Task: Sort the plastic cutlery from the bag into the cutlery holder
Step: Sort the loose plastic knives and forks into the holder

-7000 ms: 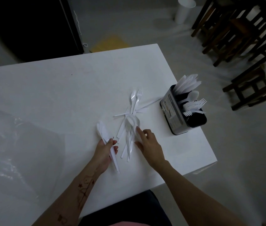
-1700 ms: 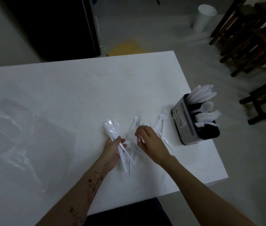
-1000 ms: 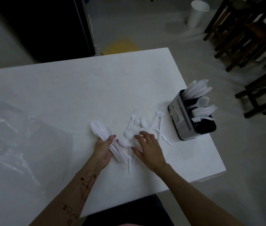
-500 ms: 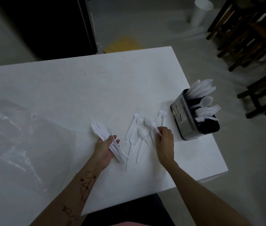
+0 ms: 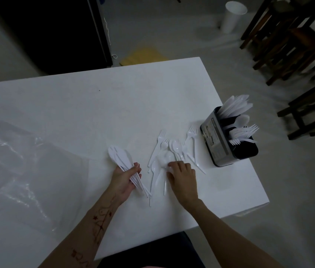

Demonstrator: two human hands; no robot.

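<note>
My left hand grips a stacked bunch of white plastic spoons, bowls pointing away from me. Loose white spoons and forks lie scattered on the white table to its right. My right hand rests palm down on the near part of this pile, fingertips on a spoon; whether it pinches the spoon is hidden. The black and silver cutlery holder stands near the table's right edge, with knives, a spoon and forks upright in separate compartments.
A crumpled clear plastic bag lies on the table's left side. Dark wooden chairs stand on the floor at the right, a white cup at the back. The table's right edge runs just past the holder.
My right hand drew back from the forks near the holder toward the near middle of the loose pile. The left hand kept the spoon bunch in place.
</note>
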